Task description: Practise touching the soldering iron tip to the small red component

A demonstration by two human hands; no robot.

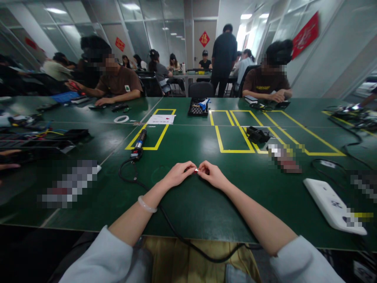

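My left hand (178,174) and my right hand (212,174) meet fingertip to fingertip over the green table (194,204), a little in front of me. Between the fingertips sits a tiny part (196,170), silvery with a bit of red, pinched from both sides. It is too small to identify. A pale bangle (146,205) rings my left wrist. An electric screwdriver (139,143) lies to the upper left inside a yellow-taped box, and its black cable (165,220) runs under my left forearm toward the table's near edge.
A white flat device (332,204) lies at the right. A black object (257,134) rests in the yellow-taped boxes; a black parts tray (198,107) and a white paper (161,119) sit farther back. Cables and tools clutter the left edge (38,135). Other people sit across the table.
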